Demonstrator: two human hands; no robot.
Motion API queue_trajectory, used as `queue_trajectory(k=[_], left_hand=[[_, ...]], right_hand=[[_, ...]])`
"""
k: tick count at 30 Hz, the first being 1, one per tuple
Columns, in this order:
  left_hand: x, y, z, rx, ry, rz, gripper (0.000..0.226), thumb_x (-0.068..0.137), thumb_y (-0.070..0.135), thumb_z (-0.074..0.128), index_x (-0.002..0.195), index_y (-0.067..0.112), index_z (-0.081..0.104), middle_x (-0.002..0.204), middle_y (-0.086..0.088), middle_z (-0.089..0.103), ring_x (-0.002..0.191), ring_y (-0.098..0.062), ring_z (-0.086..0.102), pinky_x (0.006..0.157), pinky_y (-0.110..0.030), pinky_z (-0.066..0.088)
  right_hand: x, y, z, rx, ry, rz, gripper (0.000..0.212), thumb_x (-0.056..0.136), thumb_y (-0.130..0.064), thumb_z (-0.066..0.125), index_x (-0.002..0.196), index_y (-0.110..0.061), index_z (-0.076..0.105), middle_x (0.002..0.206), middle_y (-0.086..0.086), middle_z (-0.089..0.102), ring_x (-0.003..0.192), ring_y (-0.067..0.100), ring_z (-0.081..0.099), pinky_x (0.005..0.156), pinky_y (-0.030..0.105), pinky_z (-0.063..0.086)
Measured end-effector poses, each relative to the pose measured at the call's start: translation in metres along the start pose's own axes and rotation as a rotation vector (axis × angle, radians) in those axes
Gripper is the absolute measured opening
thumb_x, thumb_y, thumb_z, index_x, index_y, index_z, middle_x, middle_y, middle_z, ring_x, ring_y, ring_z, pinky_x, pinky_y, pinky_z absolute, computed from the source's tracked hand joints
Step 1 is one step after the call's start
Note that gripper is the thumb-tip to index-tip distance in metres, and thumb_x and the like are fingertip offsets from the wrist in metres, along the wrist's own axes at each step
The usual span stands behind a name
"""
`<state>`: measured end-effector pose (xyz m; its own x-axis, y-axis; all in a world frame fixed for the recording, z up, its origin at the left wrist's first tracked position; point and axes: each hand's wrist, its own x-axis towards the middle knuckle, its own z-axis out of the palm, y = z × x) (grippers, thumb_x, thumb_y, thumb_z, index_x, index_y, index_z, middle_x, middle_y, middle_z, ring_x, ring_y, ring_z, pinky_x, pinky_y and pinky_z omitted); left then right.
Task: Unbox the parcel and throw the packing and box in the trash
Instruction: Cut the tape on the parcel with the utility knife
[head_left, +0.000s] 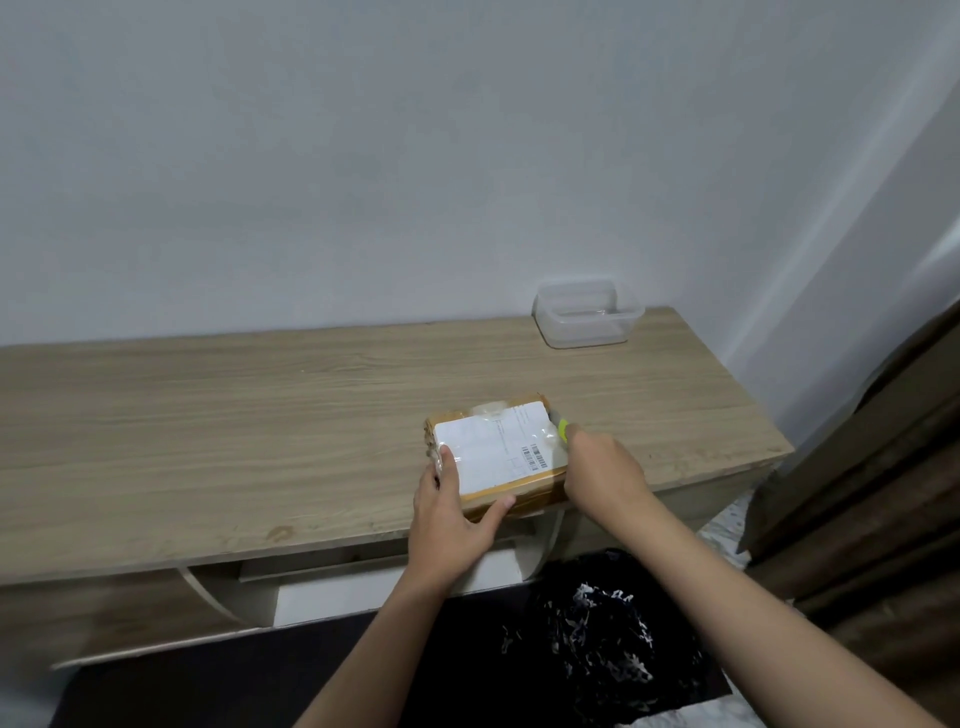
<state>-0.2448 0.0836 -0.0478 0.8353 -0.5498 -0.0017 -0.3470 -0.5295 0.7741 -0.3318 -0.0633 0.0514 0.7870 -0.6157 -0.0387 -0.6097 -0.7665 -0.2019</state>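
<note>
A small brown cardboard parcel (498, 447) with a white shipping label and clear tape lies near the front edge of the wooden table (260, 415). My left hand (452, 514) presses on its near left corner, thumb on the front edge and fingers on the label. My right hand (602, 473) is closed around a yellow-green cutter (562, 431), whose tip touches the parcel's right edge. The blade itself is too small to see.
A clear plastic container (587, 314) stands at the table's back right by the wall. Under the table's front right sits a black trash bag (597, 639) with shredded paper inside. A dark brown door or cabinet (883, 493) stands on the right.
</note>
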Motion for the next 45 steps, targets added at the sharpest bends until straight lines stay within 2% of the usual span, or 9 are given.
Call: queue_trajectory(k=[4,9,18,23,26,31,34,40,45], left_hand=[[-0.001,0.002,0.001,0.013,0.002,-0.023,0.103,0.071,0.072,0.054,0.148,0.027,0.003,0.148,-0.003,0.025,0.135,-0.023,0.027,0.104,-0.043,0.039],[0.000,0.002,0.004,0.028,0.011,-0.056,0.103,0.068,0.078,0.049,0.148,0.027,0.008,0.144,-0.006,0.029,0.131,-0.028,0.031,0.105,-0.047,0.037],[-0.002,0.003,0.001,0.040,-0.002,-0.035,0.102,0.072,0.073,0.052,0.148,0.022,0.007,0.146,-0.007,0.027,0.131,-0.028,0.029,0.106,-0.046,0.036],[-0.001,0.007,0.001,0.048,0.013,-0.028,0.103,0.073,0.072,0.052,0.149,0.019,0.006,0.145,-0.009,0.030,0.130,-0.031,0.029,0.109,-0.052,0.027],[0.001,0.012,0.000,0.054,0.025,-0.017,0.101,0.075,0.068,0.054,0.149,0.016,0.007,0.142,-0.010,0.032,0.129,-0.031,0.030,0.111,-0.054,0.022],[0.005,0.014,0.001,0.040,0.031,-0.008,0.102,0.075,0.069,0.054,0.149,0.017,0.007,0.140,-0.010,0.033,0.127,-0.031,0.031,0.111,-0.053,0.021],[0.004,0.011,0.001,0.035,0.048,-0.012,0.101,0.075,0.068,0.054,0.149,0.017,0.008,0.142,-0.011,0.032,0.129,-0.032,0.031,0.112,-0.052,0.019],[-0.005,0.007,-0.003,0.001,0.046,-0.045,0.099,0.078,0.065,0.056,0.149,0.016,0.007,0.148,-0.013,0.026,0.138,-0.031,0.021,0.114,-0.056,0.003],[0.002,0.010,-0.003,-0.012,0.051,-0.050,0.101,0.077,0.065,0.057,0.149,0.016,0.007,0.146,-0.013,0.028,0.135,-0.033,0.026,0.114,-0.056,0.008]], right_hand=[[0.013,0.006,-0.014,-0.099,-0.060,-0.057,0.027,0.081,-0.002,0.046,0.105,-0.008,0.055,0.104,0.016,0.065,0.098,0.035,0.062,0.065,0.030,0.039],[0.013,0.012,-0.028,-0.140,-0.111,-0.076,0.025,0.079,-0.005,0.051,0.103,-0.010,0.057,0.103,0.016,0.065,0.097,0.035,0.062,0.065,0.029,0.041],[0.011,-0.001,-0.019,-0.171,-0.121,-0.109,0.024,0.081,0.000,0.046,0.103,-0.005,0.056,0.105,0.018,0.064,0.099,0.036,0.061,0.065,0.030,0.039],[0.007,0.004,-0.027,-0.130,-0.135,-0.098,0.014,0.079,-0.002,0.050,0.089,-0.008,0.055,0.099,0.018,0.065,0.093,0.035,0.061,0.062,0.027,0.036],[0.004,0.006,-0.032,-0.115,-0.136,-0.097,0.016,0.077,0.000,0.051,0.080,-0.015,0.046,0.097,0.017,0.065,0.091,0.035,0.061,0.060,0.027,0.035],[0.007,0.009,-0.032,-0.099,-0.125,-0.051,0.014,0.076,-0.001,0.050,0.086,-0.011,0.053,0.099,0.018,0.065,0.094,0.035,0.061,0.062,0.027,0.035],[0.007,0.005,-0.031,-0.109,-0.138,-0.087,0.015,0.077,0.000,0.048,0.085,-0.012,0.050,0.099,0.018,0.065,0.092,0.036,0.061,0.061,0.028,0.035],[-0.002,-0.005,-0.035,-0.186,-0.186,-0.098,0.018,0.078,0.000,0.050,0.094,-0.007,0.057,0.101,0.017,0.065,0.096,0.034,0.061,0.064,0.028,0.038],[-0.009,0.002,-0.027,-0.173,-0.228,-0.111,0.022,0.077,0.001,0.047,0.095,-0.005,0.059,0.103,0.018,0.064,0.097,0.035,0.061,0.068,0.031,0.043]])
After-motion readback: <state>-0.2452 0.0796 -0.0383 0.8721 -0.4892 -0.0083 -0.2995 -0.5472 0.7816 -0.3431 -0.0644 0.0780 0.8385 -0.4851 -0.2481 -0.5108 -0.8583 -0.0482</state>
